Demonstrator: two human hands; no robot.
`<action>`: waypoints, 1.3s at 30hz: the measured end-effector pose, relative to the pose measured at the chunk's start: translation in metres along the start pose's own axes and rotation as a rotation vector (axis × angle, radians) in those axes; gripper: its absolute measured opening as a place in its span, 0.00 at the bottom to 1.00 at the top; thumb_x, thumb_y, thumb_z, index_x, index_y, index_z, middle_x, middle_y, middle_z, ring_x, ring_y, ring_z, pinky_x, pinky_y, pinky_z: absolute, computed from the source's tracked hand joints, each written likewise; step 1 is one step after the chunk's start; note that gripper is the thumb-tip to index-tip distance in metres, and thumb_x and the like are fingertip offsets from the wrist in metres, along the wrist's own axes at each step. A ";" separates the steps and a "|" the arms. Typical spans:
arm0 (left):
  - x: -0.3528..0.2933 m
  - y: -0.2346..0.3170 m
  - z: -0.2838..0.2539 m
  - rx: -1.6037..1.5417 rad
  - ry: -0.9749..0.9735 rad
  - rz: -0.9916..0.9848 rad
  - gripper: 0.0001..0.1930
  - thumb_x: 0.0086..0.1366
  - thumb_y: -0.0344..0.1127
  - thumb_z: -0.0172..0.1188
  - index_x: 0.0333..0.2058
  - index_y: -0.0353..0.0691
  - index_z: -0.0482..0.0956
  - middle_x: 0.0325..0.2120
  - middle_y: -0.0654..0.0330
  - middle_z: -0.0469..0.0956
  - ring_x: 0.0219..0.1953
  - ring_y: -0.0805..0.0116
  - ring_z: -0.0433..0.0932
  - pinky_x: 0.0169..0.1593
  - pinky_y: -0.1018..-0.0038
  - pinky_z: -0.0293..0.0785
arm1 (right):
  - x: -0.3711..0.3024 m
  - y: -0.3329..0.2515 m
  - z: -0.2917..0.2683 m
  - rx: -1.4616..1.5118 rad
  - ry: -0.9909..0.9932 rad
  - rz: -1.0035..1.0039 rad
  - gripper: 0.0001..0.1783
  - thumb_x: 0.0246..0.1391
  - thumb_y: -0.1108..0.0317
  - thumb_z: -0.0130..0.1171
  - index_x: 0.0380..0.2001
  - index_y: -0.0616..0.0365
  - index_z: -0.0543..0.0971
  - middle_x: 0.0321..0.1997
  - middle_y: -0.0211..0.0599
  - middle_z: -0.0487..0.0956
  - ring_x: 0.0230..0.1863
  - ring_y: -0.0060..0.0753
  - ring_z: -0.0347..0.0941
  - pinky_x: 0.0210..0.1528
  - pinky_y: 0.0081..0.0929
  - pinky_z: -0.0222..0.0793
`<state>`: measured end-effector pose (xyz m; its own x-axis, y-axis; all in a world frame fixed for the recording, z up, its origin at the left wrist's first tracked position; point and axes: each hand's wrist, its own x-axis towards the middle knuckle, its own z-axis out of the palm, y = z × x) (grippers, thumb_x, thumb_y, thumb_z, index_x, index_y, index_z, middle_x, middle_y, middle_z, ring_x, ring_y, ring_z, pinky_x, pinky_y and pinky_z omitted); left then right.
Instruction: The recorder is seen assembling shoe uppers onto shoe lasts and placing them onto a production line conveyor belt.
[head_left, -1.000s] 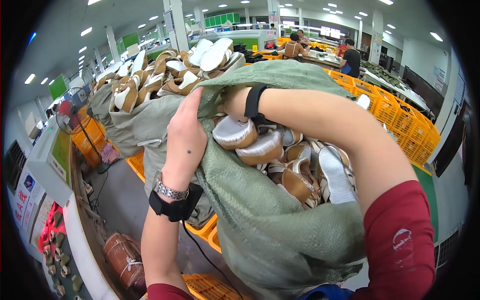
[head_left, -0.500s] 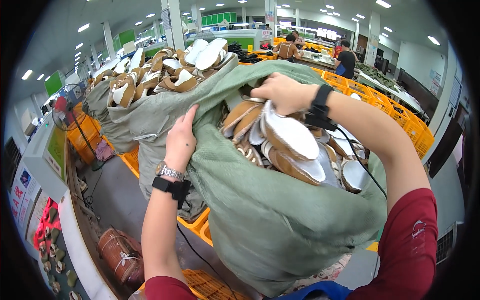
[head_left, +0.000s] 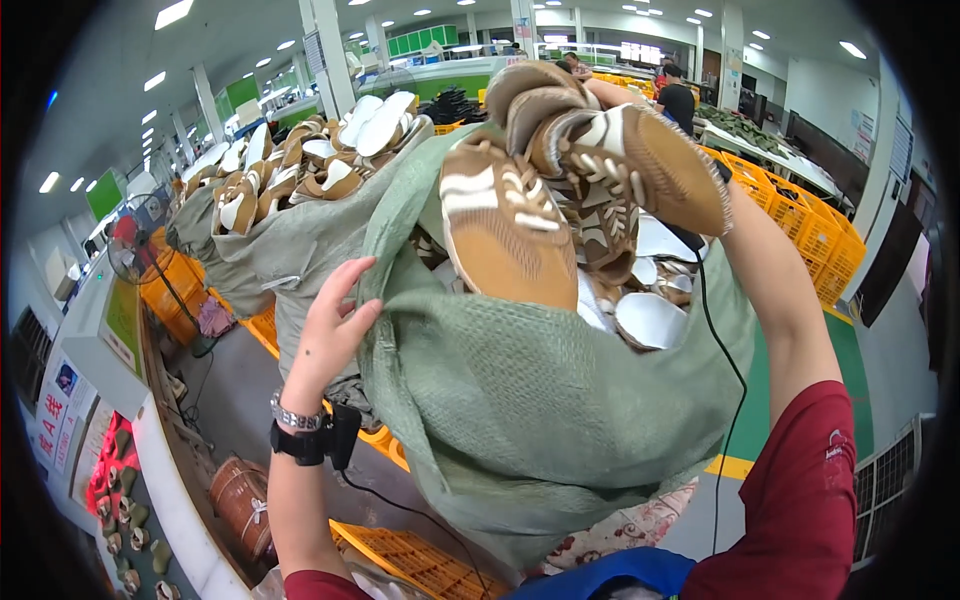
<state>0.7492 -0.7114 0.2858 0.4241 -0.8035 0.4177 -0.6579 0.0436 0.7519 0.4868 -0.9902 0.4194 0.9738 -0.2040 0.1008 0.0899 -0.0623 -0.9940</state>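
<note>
A bunch of brown shoe uppers [head_left: 505, 225] with white stripes and pale laces is raised over the mouth of a green woven sack [head_left: 520, 370]. My right hand [head_left: 612, 93] grips the bunch from behind; most of the hand is hidden by the uppers. My left hand [head_left: 335, 325] is open beside the sack's left rim, thumb and forefinger apart, fingertips close to the fabric. More uppers with white undersides [head_left: 652, 320] lie inside the sack. A black strap and a metal watch [head_left: 295, 415] circle my left wrist.
A grey sack [head_left: 300, 235] heaped with similar uppers [head_left: 335, 170] stands to the left. Yellow crates [head_left: 785, 215] line the right side. A fan [head_left: 135, 235] and a conveyor with small pieces [head_left: 130, 515] are at the left. Thin black cables [head_left: 738, 400] trail from both wrists.
My right hand has lifted several uppers up out of the sack, turning their laced sides into view. My left hand has loosened from the sack's rim and moved slightly left and down.
</note>
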 end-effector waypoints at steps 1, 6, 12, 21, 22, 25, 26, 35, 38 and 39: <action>-0.009 0.008 0.007 0.031 0.042 0.036 0.27 0.57 0.26 0.55 0.57 0.43 0.63 0.59 0.60 0.59 0.60 0.67 0.58 0.58 0.68 0.58 | -0.005 0.002 0.008 -0.019 0.208 -0.174 0.12 0.61 0.64 0.43 0.44 0.55 0.71 0.33 0.31 0.77 0.26 0.17 0.74 0.20 0.12 0.71; -0.043 0.082 0.056 0.267 0.347 0.314 0.28 0.55 0.30 0.58 0.55 0.37 0.64 0.56 0.48 0.62 0.58 0.55 0.62 0.59 0.67 0.57 | -0.062 0.024 -0.030 -0.068 0.230 -0.585 0.17 0.61 0.64 0.45 0.51 0.57 0.67 0.40 0.36 0.76 0.31 0.20 0.76 0.28 0.10 0.75; -0.094 0.193 0.123 0.378 0.181 0.597 0.32 0.51 0.30 0.62 0.55 0.34 0.62 0.55 0.49 0.63 0.59 0.54 0.61 0.60 0.67 0.57 | -0.151 0.006 -0.046 -1.401 0.768 -0.946 0.19 0.56 0.68 0.49 0.51 0.60 0.68 0.43 0.38 0.77 0.45 0.29 0.73 0.46 0.26 0.72; -0.222 0.232 0.153 0.495 0.270 0.366 0.35 0.48 0.27 0.63 0.56 0.37 0.61 0.54 0.49 0.64 0.58 0.52 0.61 0.60 0.65 0.58 | -0.158 -0.076 -0.031 -1.894 1.332 -0.892 0.16 0.46 0.62 0.53 0.39 0.57 0.71 0.36 0.44 0.74 0.38 0.47 0.71 0.42 0.42 0.65; -0.245 0.235 0.153 0.468 0.306 0.333 0.35 0.48 0.27 0.63 0.56 0.37 0.61 0.54 0.49 0.64 0.58 0.52 0.61 0.60 0.65 0.58 | -0.151 -0.076 -0.048 -1.973 1.263 -0.749 0.21 0.51 0.62 0.52 0.48 0.56 0.70 0.45 0.41 0.73 0.45 0.44 0.70 0.50 0.42 0.64; -0.299 0.241 0.162 0.455 0.441 0.328 0.35 0.48 0.28 0.63 0.56 0.38 0.61 0.54 0.47 0.62 0.59 0.50 0.59 0.60 0.63 0.57 | -0.077 -0.036 -0.060 -1.619 0.877 -1.132 0.19 0.57 0.59 0.47 0.49 0.57 0.69 0.49 0.38 0.72 0.46 0.38 0.70 0.50 0.39 0.64; -0.329 0.249 0.163 0.485 0.513 0.295 0.35 0.48 0.28 0.63 0.57 0.38 0.61 0.54 0.46 0.61 0.59 0.49 0.58 0.60 0.62 0.56 | -0.047 -0.005 -0.096 -1.467 0.698 -1.176 0.19 0.57 0.60 0.47 0.49 0.57 0.69 0.49 0.38 0.72 0.46 0.38 0.70 0.50 0.38 0.65; -0.614 0.353 0.109 1.136 1.144 0.028 0.51 0.37 0.38 0.72 0.61 0.42 0.54 0.61 0.44 0.50 0.63 0.42 0.47 0.64 0.54 0.45 | -0.092 0.123 0.546 -0.582 -0.514 -1.032 0.17 0.58 0.63 0.47 0.49 0.58 0.70 0.51 0.38 0.71 0.46 0.32 0.70 0.47 0.31 0.68; -0.716 0.411 0.108 1.423 1.104 -0.265 0.55 0.33 0.41 0.75 0.61 0.43 0.53 0.61 0.44 0.50 0.62 0.40 0.48 0.63 0.53 0.46 | -0.304 0.194 0.666 -0.361 -0.887 -0.873 0.16 0.58 0.65 0.47 0.49 0.58 0.70 0.51 0.38 0.71 0.46 0.30 0.70 0.45 0.28 0.69; -0.765 0.433 0.121 1.414 1.110 -0.412 0.55 0.31 0.42 0.75 0.61 0.43 0.54 0.60 0.46 0.51 0.61 0.40 0.50 0.61 0.54 0.49 | -0.289 0.247 0.539 -0.303 -1.049 -0.836 0.16 0.58 0.65 0.47 0.49 0.58 0.70 0.51 0.38 0.70 0.46 0.29 0.71 0.45 0.28 0.69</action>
<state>0.0643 -0.1501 0.2302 0.4542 0.1065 0.8845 -0.1381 -0.9724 0.1880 0.3403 -0.4199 0.1217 0.3647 0.8174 0.4459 0.8052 -0.0364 -0.5919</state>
